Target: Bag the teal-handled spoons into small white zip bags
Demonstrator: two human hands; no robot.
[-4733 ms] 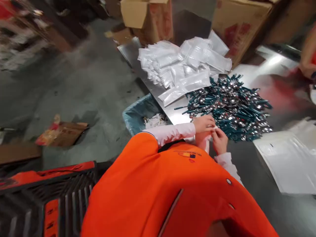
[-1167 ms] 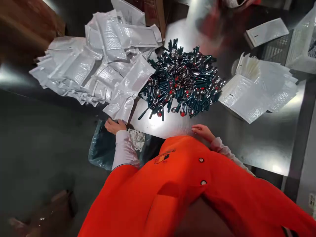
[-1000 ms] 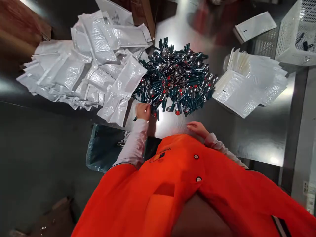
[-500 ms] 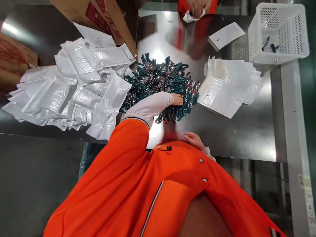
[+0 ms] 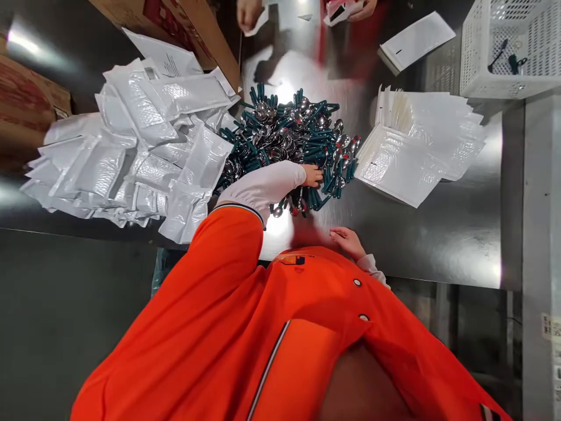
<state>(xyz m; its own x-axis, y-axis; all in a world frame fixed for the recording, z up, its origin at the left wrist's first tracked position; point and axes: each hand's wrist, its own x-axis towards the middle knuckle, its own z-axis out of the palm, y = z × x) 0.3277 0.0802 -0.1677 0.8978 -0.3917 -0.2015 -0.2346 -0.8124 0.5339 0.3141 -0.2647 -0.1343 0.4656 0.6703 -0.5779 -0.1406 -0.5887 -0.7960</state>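
Note:
A heap of shiny metal spoons (image 5: 322, 146) with dark teal handles lies on the steel table, some with small red spots. My left hand (image 5: 312, 175) rests at the near side of this heap, its fingers bent down among the spoons. The fingertips are hidden, and I cannot see what they close on. By the table's near edge, close to my body, my right hand (image 5: 348, 242) is held low with its fingers loosely stretched out and nothing visible in it.
Filled white padded envelopes (image 5: 135, 140) are piled on the left, in front of a cardboard box (image 5: 197, 35). Flat white envelopes (image 5: 429, 137) lie stacked on the right, another bundle (image 5: 416, 41) behind. A white basket (image 5: 491, 88) holds a few dark items. A co-worker's hands (image 5: 249, 13) are opposite.
The view has shifted slightly. The co-worker's hands have moved apart, each with something white. My left hand stays at the heap; my right hand has barely moved.

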